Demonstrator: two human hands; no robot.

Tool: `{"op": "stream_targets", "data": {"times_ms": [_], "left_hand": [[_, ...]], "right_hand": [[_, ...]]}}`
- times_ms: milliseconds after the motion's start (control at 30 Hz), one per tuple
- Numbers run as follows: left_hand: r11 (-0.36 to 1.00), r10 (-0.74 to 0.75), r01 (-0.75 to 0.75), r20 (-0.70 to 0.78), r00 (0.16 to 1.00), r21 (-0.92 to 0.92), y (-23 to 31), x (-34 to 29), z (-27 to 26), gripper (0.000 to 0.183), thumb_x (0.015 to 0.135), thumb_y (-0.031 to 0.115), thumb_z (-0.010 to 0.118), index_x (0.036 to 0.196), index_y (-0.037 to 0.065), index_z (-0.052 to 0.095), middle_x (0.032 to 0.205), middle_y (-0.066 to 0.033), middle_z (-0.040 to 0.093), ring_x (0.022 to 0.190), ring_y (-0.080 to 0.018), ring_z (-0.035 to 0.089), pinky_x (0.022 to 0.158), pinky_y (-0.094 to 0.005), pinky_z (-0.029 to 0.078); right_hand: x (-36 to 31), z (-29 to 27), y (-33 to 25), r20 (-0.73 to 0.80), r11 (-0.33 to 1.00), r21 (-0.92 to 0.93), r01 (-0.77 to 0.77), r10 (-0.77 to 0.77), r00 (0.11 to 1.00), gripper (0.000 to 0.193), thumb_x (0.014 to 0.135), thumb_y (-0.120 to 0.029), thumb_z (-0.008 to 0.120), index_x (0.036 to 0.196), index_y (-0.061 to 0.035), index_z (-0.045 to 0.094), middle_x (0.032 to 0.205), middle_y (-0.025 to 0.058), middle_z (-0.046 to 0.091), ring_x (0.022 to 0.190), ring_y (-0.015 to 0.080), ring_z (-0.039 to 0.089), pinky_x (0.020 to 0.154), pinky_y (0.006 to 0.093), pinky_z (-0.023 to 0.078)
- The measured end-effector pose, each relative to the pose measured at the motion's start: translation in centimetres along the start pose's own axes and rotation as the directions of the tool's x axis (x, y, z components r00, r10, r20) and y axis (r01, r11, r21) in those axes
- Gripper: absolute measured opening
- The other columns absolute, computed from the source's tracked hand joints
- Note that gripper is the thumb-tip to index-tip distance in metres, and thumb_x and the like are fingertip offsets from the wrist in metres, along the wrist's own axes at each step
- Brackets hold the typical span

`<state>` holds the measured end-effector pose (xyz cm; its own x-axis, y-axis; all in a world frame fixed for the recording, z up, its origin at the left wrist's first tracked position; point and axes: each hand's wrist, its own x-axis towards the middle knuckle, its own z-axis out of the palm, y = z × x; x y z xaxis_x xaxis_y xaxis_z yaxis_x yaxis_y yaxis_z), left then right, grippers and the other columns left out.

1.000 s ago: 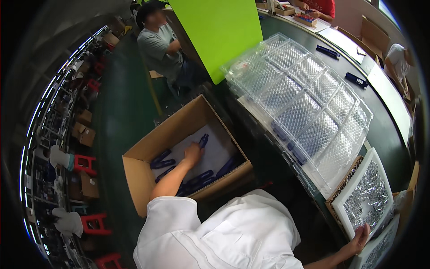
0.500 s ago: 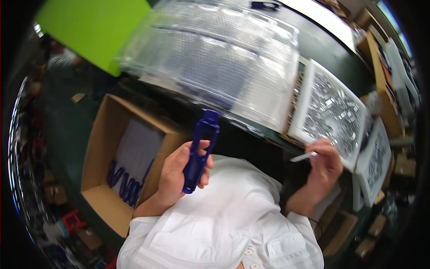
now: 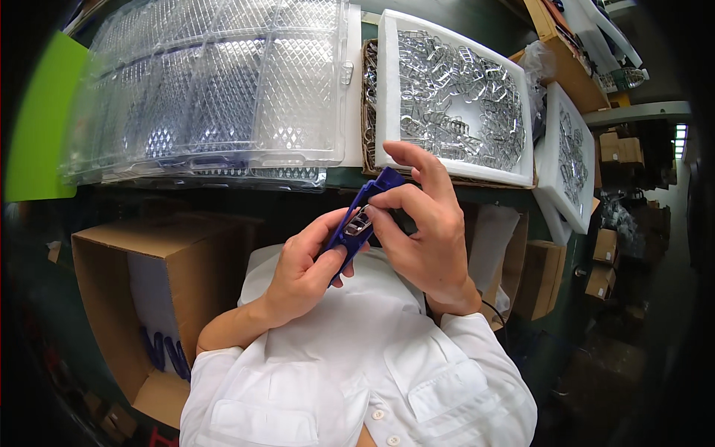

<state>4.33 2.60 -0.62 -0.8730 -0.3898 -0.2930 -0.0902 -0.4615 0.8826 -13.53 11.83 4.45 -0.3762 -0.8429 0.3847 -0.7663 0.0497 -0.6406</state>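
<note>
My left hand (image 3: 299, 274) is closed around a long dark blue plastic housing (image 3: 386, 179), which tilts up to the right in front of my chest. Its thumb presses near the lower end of the part. A small shiny bent-metal clip (image 3: 359, 223) lies in the housing's long opening. Thumb and forefinger of my right hand (image 3: 430, 227) pinch the clip's upper end, while its other fingers are raised. Behind the hands stands a white foam tray (image 3: 385, 89) with many such metal pieces inside.
Clear plastic blister trays (image 3: 298, 123) are stacked on the bench at the left, beside a bright green panel (image 3: 41, 127). An open cardboard box (image 3: 190, 279) with blue parts stands below left. Another foam tray (image 3: 550, 141) leans at the right.
My right hand has moved left from beside the foam tray, bringing the metal clip into the blue housing's opening. My left hand now tilts the housing further right. The view has turned right.
</note>
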Motion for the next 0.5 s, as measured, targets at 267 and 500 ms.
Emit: {"op": "stream_targets", "data": {"times_ms": [267, 500], "left_hand": [[0.994, 0.078, -0.074, -0.045, 0.996, 0.084, -1.0, 0.4, -0.5, 0.048, 0.098, 0.001, 0.048, 0.146, -0.003, 0.053, 0.102, -0.0068, 0.071, 0.073, -0.0080, 0.063, 0.057, -0.0238, 0.052], [0.971, 0.165, -0.140, -0.118, 0.979, 0.195, -1.9, 1.0, -0.7, 0.043, 0.099, -0.002, 0.050, 0.141, -0.005, 0.056, 0.093, -0.0073, 0.071, 0.066, -0.0091, 0.063, 0.057, -0.0254, 0.053]], "right_hand": [[-0.6, 2.1, 0.5, 0.046, 0.998, -0.048, -0.040, 0.042, 0.998, 0.017, 0.079, 0.004, 0.080, 0.088, -0.0003, 0.066, 0.129, 0.0205, 0.066, 0.113, 0.0355, 0.070, 0.086, 0.0401, 0.059], [-0.5, 3.6, 1.2, -0.042, 0.996, -0.014, -0.089, 0.088, 0.995, 0.025, 0.083, 0.005, 0.078, 0.102, -0.0010, 0.064, 0.133, 0.0202, 0.064, 0.115, 0.0358, 0.069, 0.089, 0.0388, 0.060]]}}
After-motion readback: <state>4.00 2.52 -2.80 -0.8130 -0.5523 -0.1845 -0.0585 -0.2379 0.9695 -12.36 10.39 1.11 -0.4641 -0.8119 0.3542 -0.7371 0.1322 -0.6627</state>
